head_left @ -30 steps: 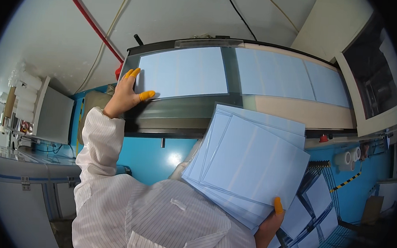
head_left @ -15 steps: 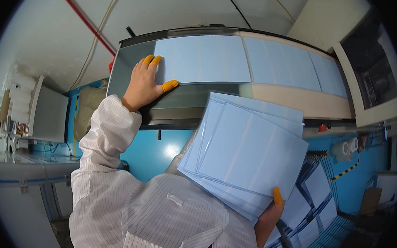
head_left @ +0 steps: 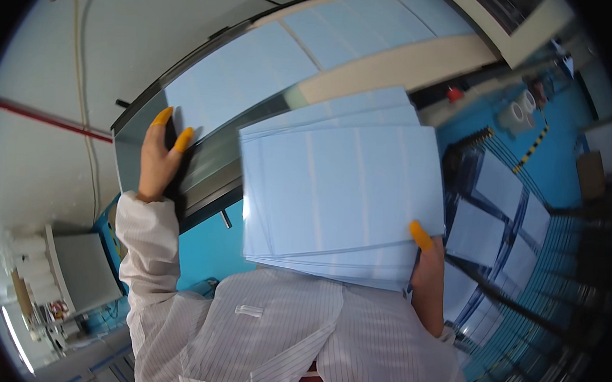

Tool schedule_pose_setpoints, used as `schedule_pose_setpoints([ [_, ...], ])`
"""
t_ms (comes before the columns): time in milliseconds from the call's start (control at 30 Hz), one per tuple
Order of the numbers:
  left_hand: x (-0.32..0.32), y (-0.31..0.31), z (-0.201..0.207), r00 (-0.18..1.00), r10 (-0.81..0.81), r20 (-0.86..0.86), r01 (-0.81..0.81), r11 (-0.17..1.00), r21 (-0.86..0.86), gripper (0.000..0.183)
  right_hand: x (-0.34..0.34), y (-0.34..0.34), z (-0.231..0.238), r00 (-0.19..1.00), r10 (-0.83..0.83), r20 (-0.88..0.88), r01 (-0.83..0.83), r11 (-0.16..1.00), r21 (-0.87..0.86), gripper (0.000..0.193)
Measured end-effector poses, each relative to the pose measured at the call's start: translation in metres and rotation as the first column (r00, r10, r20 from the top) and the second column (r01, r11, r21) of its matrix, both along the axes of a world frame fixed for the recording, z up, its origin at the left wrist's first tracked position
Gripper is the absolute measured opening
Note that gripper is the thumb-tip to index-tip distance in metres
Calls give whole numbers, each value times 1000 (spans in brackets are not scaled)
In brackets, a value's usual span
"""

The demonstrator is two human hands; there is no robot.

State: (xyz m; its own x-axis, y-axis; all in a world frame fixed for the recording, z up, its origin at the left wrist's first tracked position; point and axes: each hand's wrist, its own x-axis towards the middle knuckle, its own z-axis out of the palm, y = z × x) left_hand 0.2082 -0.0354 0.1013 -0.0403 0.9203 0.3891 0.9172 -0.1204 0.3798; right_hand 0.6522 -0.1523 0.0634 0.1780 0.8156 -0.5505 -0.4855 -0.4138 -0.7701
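My right hand (head_left: 429,265), its thumb in an orange finger cot, grips a fanned stack of light blue sheets (head_left: 341,186) by the lower right corner. Pale stripes run across the sheets, which I hold in front of my chest. Over the machine bed, my left hand (head_left: 159,157) has thumb and finger stretched out and apart, both in orange cots. Its fingertips are at the left end of a flat blue sheet (head_left: 243,71) lying on the bed. Beyond that sheet, another blue sheet (head_left: 358,29) lies in line on the pale belt (head_left: 390,73).
A wire rack (head_left: 541,233) with more blue sheets stands at the right. White rolls (head_left: 517,116) rest on the blue floor farther back. At the lower left is a grey cabinet (head_left: 87,269). A black rod (head_left: 226,219) sticks out from the machine's front edge.
My view has turned, so the machine bed now slants up to the right. The stack in my right hand sits more level and higher. My left hand stays at the bed sheet's left end.
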Motion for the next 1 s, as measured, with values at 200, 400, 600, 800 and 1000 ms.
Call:
schedule_pose_setpoints([
  [200,-1,4,4,998,-35,50,40,994,-105,42,-3,-2,2,988,134,71,-138,989,55,40],
  [400,47,-9,13,968,-230,102,217,968,127,29,-7,-8,-7,993,29,116,-27,999,-22,44],
  [600,119,-36,24,947,-207,247,201,978,51,17,-14,-13,-5,996,-9,91,7,1000,13,49],
  [800,136,-47,13,885,-132,446,141,990,14,33,-13,-17,-11,998,-52,23,49,990,135,34],
  [1000,142,-49,18,720,-114,684,204,977,-53,46,-11,-23,-18,994,-93,60,86,991,103,31],
])
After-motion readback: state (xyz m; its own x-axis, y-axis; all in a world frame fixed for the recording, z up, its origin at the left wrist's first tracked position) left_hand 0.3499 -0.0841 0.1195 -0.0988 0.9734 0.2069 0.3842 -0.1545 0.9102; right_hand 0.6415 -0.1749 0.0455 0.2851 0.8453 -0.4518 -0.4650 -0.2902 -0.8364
